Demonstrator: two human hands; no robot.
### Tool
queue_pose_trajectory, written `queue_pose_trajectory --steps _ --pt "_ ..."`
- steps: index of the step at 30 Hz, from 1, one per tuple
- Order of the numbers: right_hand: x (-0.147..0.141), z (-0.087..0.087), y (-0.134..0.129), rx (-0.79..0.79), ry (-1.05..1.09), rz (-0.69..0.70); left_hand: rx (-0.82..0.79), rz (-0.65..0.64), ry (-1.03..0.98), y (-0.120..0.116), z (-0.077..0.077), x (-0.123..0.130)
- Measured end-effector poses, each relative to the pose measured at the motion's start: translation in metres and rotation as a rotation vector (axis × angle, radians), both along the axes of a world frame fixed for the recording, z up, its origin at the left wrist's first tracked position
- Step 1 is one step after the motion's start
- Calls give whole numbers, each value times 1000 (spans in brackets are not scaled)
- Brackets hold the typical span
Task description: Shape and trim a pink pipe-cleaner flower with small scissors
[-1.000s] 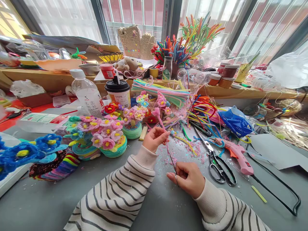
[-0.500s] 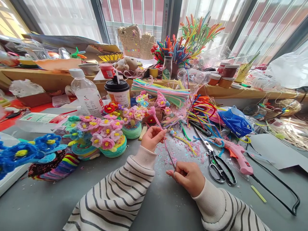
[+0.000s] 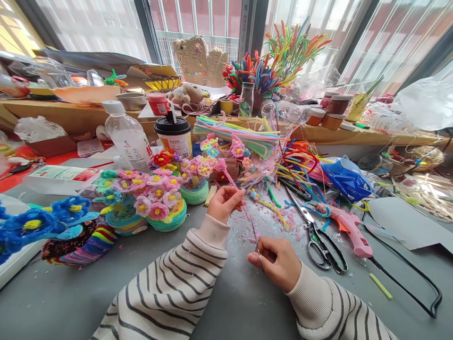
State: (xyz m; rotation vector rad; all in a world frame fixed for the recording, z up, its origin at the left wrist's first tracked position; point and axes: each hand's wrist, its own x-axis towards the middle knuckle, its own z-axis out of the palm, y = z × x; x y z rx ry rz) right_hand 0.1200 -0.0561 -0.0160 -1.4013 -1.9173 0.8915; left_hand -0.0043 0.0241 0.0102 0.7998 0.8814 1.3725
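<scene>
My left hand (image 3: 225, 204) pinches a fuzzy pink pipe cleaner (image 3: 230, 178) between thumb and fingertips. Its upper end leans away to the left, and a thinner lower end slants down toward my right hand (image 3: 279, 262). That hand is closed around the handles of slim metal scissors (image 3: 254, 230), whose blades point up along the pipe cleaner's lower end. Whether the blades touch it I cannot tell. Pink fluff clippings (image 3: 283, 220) lie scattered on the grey table (image 3: 244, 307) beyond my hands.
Large scissors (image 3: 313, 233) and a pink glue gun (image 3: 348, 226) with a black cord lie at the right. Pipe-cleaner flowers in small pots (image 3: 168, 218) stand at the left. Behind are a lidded cup (image 3: 173, 139), a plastic bottle (image 3: 127, 137) and a pipe-cleaner bundle (image 3: 237, 137).
My right thumb has moved slightly away from the fingers, and the scissors have shifted a little. The pipe cleaner's upper end has tilted slightly left. My left hand stays nearly in place.
</scene>
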Motion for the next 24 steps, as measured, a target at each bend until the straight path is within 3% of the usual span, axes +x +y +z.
queue_pose_trajectory --steps 24 --pt "0 -4 2 18 -6 5 -1 -60 59 -2 2 2"
